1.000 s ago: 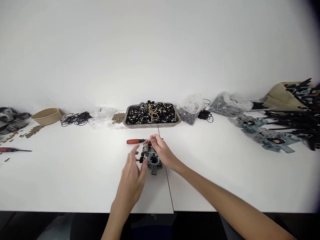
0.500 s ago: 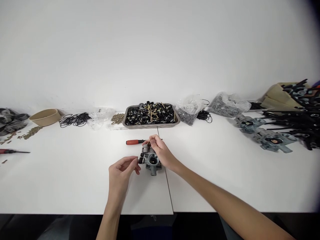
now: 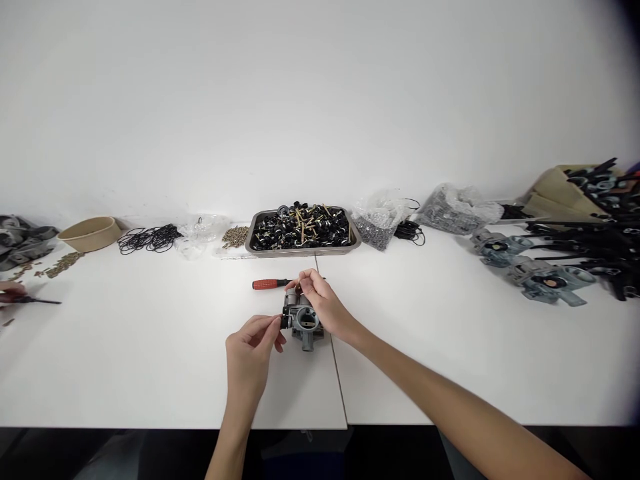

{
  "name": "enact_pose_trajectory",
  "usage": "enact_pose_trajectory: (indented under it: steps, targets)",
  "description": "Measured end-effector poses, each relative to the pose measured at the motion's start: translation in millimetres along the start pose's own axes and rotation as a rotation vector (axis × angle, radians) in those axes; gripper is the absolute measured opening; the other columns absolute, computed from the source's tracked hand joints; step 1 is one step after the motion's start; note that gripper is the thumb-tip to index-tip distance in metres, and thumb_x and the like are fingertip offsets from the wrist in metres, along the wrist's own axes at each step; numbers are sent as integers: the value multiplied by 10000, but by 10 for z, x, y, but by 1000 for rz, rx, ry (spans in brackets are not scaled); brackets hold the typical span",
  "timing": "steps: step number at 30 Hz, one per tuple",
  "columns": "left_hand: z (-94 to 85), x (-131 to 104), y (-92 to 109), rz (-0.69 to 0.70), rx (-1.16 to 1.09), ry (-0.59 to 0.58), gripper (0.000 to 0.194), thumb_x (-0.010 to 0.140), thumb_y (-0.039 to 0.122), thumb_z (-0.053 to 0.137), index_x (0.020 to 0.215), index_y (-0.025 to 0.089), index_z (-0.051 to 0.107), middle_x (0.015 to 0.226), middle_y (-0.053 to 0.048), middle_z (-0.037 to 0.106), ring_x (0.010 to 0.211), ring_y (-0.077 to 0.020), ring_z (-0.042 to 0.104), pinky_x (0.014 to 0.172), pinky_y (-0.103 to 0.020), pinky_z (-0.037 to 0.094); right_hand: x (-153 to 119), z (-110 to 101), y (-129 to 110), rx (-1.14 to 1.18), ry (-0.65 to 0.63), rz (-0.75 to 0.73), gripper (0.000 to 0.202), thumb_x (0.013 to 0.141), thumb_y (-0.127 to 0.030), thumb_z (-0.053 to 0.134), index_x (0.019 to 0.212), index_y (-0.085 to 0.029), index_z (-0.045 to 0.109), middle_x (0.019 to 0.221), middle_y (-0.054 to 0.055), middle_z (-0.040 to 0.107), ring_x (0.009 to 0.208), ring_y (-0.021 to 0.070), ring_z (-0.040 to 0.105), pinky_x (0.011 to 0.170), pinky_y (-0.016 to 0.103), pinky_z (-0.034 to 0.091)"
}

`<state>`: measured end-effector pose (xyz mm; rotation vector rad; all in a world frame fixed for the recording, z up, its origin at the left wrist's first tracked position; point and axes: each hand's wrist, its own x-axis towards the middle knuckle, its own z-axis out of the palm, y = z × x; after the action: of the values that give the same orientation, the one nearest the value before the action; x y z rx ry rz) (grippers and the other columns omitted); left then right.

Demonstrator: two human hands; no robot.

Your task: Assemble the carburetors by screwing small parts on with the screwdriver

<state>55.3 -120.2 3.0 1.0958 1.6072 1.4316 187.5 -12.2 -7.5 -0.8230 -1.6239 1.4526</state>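
Centrally on the tabletop (image 3: pixel 165 360), near the front edge's seam end, sits a grey metal carburetor (image 3: pixel 307 321), round bore facing the camera, black fitting at its left. The left hand (image 3: pixel 253 340) pinches that fitting, fingertips nearly closed; the right hand (image 3: pixel 323 300) curls closed around its upper part. No writing is legible. Bare tabletop reaches the front edge either side.
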Motion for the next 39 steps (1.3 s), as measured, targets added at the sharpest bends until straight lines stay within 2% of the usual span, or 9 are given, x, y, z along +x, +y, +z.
enact_pose_trajectory:
  steps: [6, 8, 11, 17, 23, 30, 35, 39]
  targets:
    - [18, -81, 17, 72, 131, -26, 283, 882, 406, 577, 794, 177, 720, 831, -54, 642, 613, -125, 556, 596, -259, 493, 1, 1, 1, 19, 2, 11, 289, 987, -514, 381, 933, -233, 426, 1027, 45, 638, 756, 160, 526, 676, 309, 429]
    - [46, -140, 3, 101, 165, -22, 280, 901, 409, 554, 913, 194, 735, 921, -60, 639, 668, -131, 577, 608, -257, 496, -2, 4, -7, 9, 17, 14, 293, 986, -515, 382, 933, -231, 430, 1019, 46, 641, 768, 161, 526, 696, 312, 427]
    - [110, -218, -46, 136, 198, 44, 305, 920, 398, 533, 1088, 218, 713, 991, -61, 624, 736, -139, 596, 640, -266, 500, -8, 14, -10, 15, 41, 18, 290, 985, -510, 387, 920, -230, 425, 989, 43, 647, 771, 162, 531, 703, 312, 424]
    - [193, -299, -126, 134, 205, 91, 339, 902, 406, 566, 1158, 222, 692, 1058, -75, 603, 716, -132, 598, 604, -269, 515, -4, 22, 8, 99, 36, 16, 308, 973, -532, 411, 919, -229, 410, 987, 49, 651, 763, 161, 553, 659, 300, 432]
    - [246, -410, -149, 61, 50, 133, 309, 894, 398, 584, 1147, 264, 698, 1039, -51, 601, 660, -104, 589, 568, -242, 514, 21, 18, 14, 178, -45, 33, 320, 944, -543, 469, 922, -231, 404, 957, 45, 662, 738, 154, 542, 649, 289, 446]
    - [174, -394, -215, 122, 94, 23, 361, 899, 320, 556, 1248, 293, 642, 1063, -60, 600, 713, -121, 596, 602, -257, 526, 11, 32, 25, 122, -1, 7, 277, 966, -505, 430, 921, -232, 407, 964, 54, 669, 820, 174, 572, 702, 306, 465]
    - [161, -387, -258, 121, 37, 75, 395, 890, 232, 518, 1260, 301, 635, 976, -37, 628, 687, -110, 581, 617, -249, 506, 3, 21, 19, 94, -23, -4, 278, 972, -508, 405, 951, -231, 416, 1010, 62, 667, 840, 178, 579, 726, 316, 463]
    - [178, -386, -295, 133, -45, 82, 405, 876, 212, 521, 1258, 282, 636, 949, -36, 634, 652, -104, 574, 604, -253, 503, 38, -29, 55, 37, 44, -73, 276, 966, -495, 399, 962, -223, 446, 1041, 63, 645, 892, 177, 572, 805, 329, 444]
